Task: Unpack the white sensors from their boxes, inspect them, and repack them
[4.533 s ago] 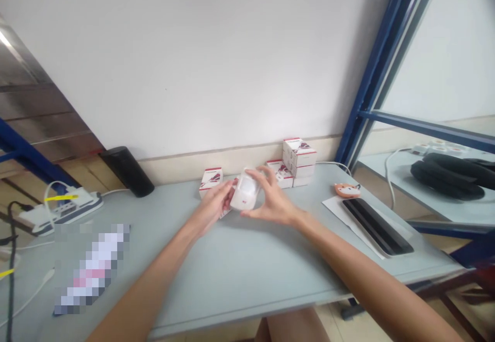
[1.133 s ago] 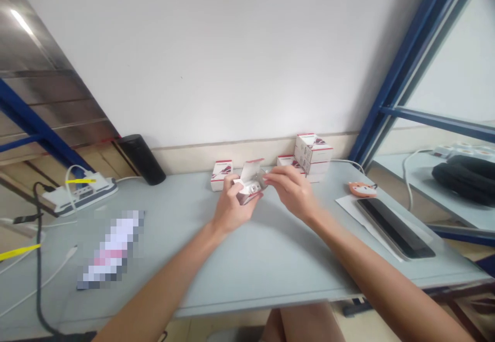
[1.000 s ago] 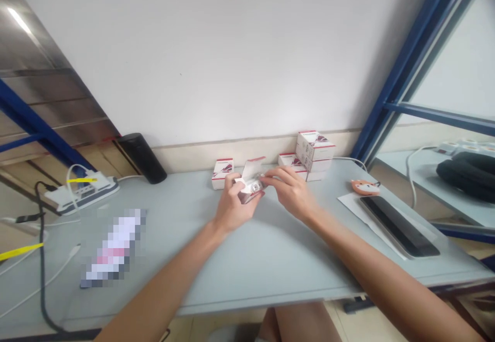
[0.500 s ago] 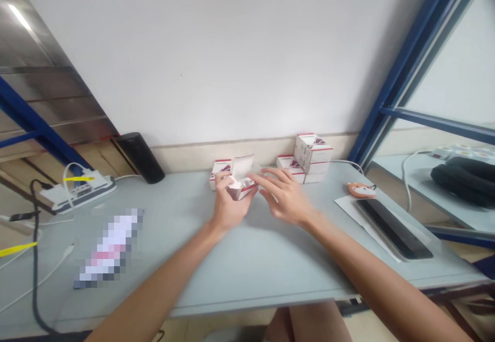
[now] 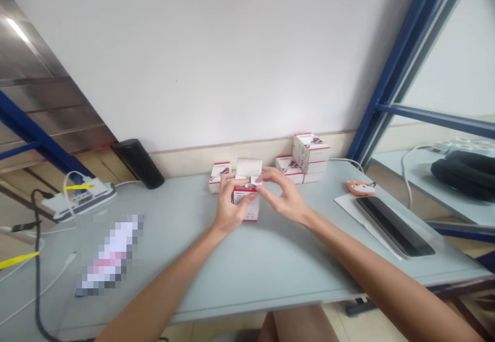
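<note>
Furthest left on the worktop [image 5: 216,280] I have a yellow tag [image 5: 19,260] on a cable, and behind it a white power strip [image 5: 88,197] with plugs in it; I can read no writing on either. Nearer me lies a flat item [image 5: 110,254] blurred into squares, its print lost. Next, by the wall, leans a plain black cylinder [image 5: 139,163].

Just right of that, at the back, sits a small white carton [image 5: 220,177] with a red top edge, a dark red picture and lettering too small to read.

My left hand [image 5: 230,208] is closed around the left side of the detector box [image 5: 251,210], thumb across its front. I hold this box upright in front of me, near the middle of the worktop. Its red band reads "DETECTOR" in white capitals; the lines below are too small. Its back flap [image 5: 249,166] stands up, open.

My right hand [image 5: 288,197] is half curled, thumb and fingertips at the box's upper right corner; I can't tell whether they pinch the side flap.

Further right, stacked cartons [image 5: 311,155] carry the same red-edged design, then come an orange-and-white animal-shaped thing [image 5: 361,188] and a black slab [image 5: 394,227] on white paper [image 5: 348,209].
</note>
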`<state>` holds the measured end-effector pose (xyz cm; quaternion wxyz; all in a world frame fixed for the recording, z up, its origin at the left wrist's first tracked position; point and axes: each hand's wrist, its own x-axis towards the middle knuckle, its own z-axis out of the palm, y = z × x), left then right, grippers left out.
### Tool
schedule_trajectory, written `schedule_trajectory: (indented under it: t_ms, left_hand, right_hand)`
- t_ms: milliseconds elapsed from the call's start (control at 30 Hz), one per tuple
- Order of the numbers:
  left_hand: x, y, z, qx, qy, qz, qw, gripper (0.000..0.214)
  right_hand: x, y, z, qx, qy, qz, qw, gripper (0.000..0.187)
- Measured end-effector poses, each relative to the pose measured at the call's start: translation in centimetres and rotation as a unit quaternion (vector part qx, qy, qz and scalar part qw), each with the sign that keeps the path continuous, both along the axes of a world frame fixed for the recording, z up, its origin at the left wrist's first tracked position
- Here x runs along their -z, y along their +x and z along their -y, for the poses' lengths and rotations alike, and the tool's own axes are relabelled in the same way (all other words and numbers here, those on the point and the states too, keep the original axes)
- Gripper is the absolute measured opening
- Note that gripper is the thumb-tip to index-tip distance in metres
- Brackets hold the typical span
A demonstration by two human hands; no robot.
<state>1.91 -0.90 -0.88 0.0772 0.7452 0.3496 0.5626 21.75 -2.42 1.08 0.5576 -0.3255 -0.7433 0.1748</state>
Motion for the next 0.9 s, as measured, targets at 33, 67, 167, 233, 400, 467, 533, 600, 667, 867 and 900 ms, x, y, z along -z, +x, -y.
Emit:
schedule_trajectory:
  t_ms: [33,67,167,233,400,467,533,600,667,867,900]
  left_hand:
    - [0.0,0.0,0.0,0.001,-0.002,-0.002,1.000,0.026]
    - [0.1,0.1,0.0,0.005,-0.004,-0.001,1.000,0.027]
    - [0.2,0.4,0.0,0.029,-0.008,0.027,0.999,0.032]
    - [0.2,0.6,0.0,0.051,-0.021,0.055,0.997,0.038]
    - [0.3,1.1,0.1,0.089,-0.047,0.093,0.991,0.037]
    - [0.7,1.3,0.1,0.102,-0.036,0.125,0.986,0.051]
    - [1.1,1.5,0.0,0.107,-0.034,0.145,0.983,0.065]
    - [1.3,1.4,-0.1,0.106,-0.038,0.129,0.985,0.069]
    - [1.3,1.2,-0.1,0.101,-0.021,0.091,0.990,0.069]
    - [0.8,0.2,-0.4,0.053,0.049,0.005,0.997,0.039]
    - [0.8,0.1,-0.6,0.046,0.047,0.010,0.998,0.035]
  right_hand:
    - [0.1,-0.1,-0.1,-0.008,0.002,-0.024,1.000,0.022]
    - [0.2,-0.2,-0.2,-0.009,0.005,-0.046,0.999,0.031]
    - [0.7,-0.3,-0.5,0.005,0.013,-0.055,0.998,0.055]
    - [0.8,-0.2,-0.6,0.007,0.018,-0.035,0.999,0.051]
    - [0.6,0.0,-0.5,0.006,0.052,-0.007,0.999,0.021]
    - [0.4,0.0,-0.4,0.002,0.053,0.003,0.999,0.015]
    - [0.2,-0.1,-0.3,0.007,0.057,-0.004,0.998,0.008]
    - [0.0,-0.2,-0.2,0.025,0.064,-0.012,0.998,0.005]
    - [-0.1,-0.2,-0.1,0.046,0.071,-0.023,0.996,0.006]
    - [-0.3,0.7,-0.1,-0.013,0.064,0.035,0.997,0.007]
    - [-0.3,0.8,-0.2,-0.020,0.059,0.048,0.997,0.008]
